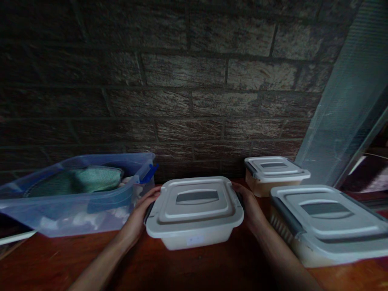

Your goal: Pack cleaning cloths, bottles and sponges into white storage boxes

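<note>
A white lidded plastic box (194, 212) with a grey recessed handle stands in the middle of a reddish wooden surface (188, 266). My left hand (142, 210) grips its left side at the dark clip. My right hand (247, 206) grips its right side the same way. Both hands have their fingers curled round the box's edges.
A clear blue-tinted tub (75, 194) with green cloth inside sits at the left. A small lidded box (274, 173) stands behind at the right, a larger one (330, 222) in front of it. A dark brick wall (194, 81) closes the back; a translucent panel (348, 109) leans at right.
</note>
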Motion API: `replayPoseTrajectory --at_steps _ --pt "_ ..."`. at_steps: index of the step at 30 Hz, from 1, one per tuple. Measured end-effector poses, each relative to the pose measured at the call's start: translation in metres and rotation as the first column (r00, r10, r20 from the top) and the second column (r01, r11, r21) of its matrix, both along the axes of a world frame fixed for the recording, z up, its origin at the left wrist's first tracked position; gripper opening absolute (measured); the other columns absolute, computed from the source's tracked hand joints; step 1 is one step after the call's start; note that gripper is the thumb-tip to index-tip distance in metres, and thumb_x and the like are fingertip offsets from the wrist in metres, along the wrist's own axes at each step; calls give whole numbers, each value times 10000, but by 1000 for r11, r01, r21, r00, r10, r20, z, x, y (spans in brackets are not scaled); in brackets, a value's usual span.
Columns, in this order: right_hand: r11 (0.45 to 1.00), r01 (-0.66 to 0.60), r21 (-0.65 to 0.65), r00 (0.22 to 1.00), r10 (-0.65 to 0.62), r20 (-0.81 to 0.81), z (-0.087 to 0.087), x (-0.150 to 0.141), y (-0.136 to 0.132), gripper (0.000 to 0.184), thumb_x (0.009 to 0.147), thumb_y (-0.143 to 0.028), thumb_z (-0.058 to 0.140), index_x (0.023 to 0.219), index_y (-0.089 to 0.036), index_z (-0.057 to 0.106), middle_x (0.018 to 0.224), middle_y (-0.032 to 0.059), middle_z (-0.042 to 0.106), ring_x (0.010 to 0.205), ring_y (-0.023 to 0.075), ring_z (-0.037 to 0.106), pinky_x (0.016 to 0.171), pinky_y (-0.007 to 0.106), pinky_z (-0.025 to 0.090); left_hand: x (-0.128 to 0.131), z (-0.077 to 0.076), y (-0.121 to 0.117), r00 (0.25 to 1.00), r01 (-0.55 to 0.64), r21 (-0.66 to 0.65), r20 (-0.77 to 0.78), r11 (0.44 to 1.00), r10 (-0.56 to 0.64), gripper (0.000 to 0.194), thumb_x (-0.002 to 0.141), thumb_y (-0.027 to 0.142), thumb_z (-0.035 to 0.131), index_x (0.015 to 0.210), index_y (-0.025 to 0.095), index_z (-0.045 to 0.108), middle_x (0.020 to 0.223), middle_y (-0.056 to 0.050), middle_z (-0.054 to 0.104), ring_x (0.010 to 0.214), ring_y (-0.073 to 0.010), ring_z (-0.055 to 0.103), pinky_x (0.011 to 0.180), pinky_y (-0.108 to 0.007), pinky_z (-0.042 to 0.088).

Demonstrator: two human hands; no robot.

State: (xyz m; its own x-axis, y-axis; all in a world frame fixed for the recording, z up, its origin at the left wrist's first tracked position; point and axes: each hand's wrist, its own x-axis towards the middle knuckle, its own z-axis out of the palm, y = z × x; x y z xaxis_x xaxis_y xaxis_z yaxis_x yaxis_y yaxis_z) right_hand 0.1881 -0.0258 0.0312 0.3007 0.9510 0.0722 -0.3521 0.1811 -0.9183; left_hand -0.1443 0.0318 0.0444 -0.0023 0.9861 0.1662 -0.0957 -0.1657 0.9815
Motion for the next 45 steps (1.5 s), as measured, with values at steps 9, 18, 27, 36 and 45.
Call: replayPoseTrajectory --at_steps 9,18,27,36,45 --pt "999 45 20 999 -46 27 -2 2 0 383 798 -384 722 1118 -193 807 1146 73 791 1096 316 688 909 369 505 -4 -7 8 998 -17 19 -55 1000 18 488 726 485 788 1129 210 797 1233 -80 769 1233 -332 660 1075 -395 487" --pt "998 59 5 998 -59 30 -5 4 3 382 790 -404 744 1111 -208 813 1130 71 797 1091 301 696 914 357 505 -6 -10 9 999 28 23 -32 999 -28 500 765 465 780 1193 206 778 1289 -90 743 1307 -345 604 1173 -431 377" --pt "998 67 19 996 -68 58 -6 6 3 357 777 -413 762 1065 -213 825 1135 68 796 1085 297 702 918 360 510 -6 -13 11 999 24 27 -31 999 -24 486 781 465 767 1200 219 765 1312 -75 733 1309 -322 598 1119 -379 409" --pt "998 68 -13 996 -67 56 -6 8 1 349 785 -382 758 1093 -227 814 1167 49 788 1140 289 673 923 338 497 -2 -9 6 997 55 72 -61 996 -50 444 815 440 728 1184 195 759 1218 -68 760 1212 -315 630 999 -348 441" --pt "994 107 -22 991 -104 78 -11 10 4 286 778 -392 771 1011 -235 821 1057 21 805 1023 266 696 829 316 508 1 -8 5 998 33 57 -64 998 -29 403 791 448 739 1123 220 764 1111 -28 775 1056 -267 668 865 -293 471"
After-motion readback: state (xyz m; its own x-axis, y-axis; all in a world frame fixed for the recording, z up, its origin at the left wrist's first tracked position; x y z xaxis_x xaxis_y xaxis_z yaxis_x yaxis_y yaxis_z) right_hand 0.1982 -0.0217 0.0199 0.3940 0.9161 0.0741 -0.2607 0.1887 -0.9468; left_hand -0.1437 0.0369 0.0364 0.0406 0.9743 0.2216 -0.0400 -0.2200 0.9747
